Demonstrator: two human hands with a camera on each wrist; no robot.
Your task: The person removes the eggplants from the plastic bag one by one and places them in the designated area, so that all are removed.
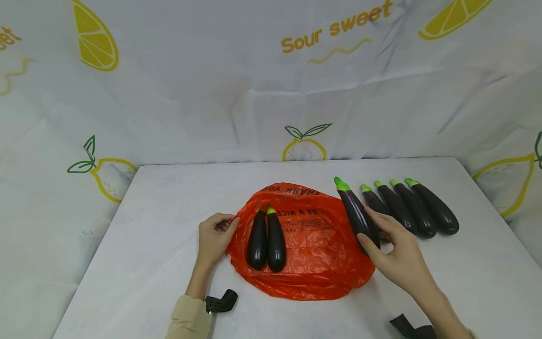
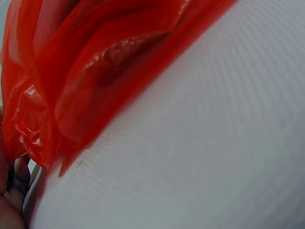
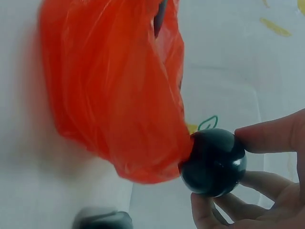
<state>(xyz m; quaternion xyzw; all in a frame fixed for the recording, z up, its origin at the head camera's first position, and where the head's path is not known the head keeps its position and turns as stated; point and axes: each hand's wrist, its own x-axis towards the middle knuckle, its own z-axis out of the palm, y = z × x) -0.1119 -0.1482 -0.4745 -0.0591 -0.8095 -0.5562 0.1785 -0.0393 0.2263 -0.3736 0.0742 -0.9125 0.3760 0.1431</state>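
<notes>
Right hand (image 1: 394, 249): grip spread to the width of one dark eggplant (image 1: 357, 214) and closed about its lower body, thumb on one side, fingers on the other; green cap points to 11 o'clock. This eggplant overlaps the rim of the red plastic bag (image 1: 313, 263) at about 2 o'clock; the right wrist view shows its rounded end right by the bag's edge. Left hand (image 1: 213, 238): grip narrow, thumb and fingers pinching the bag's rim at 9 o'clock. Bag lies mouth open, black lettering visible inside. Within it, toward 9 o'clock, a pair of eggplants (image 1: 276, 245) side by side, caps toward 12. Outside, between 2 and 3 o'clock from the bag, a row of four eggplants (image 1: 415, 212) on the white bench (image 1: 148, 259), caps toward 11.
</notes>
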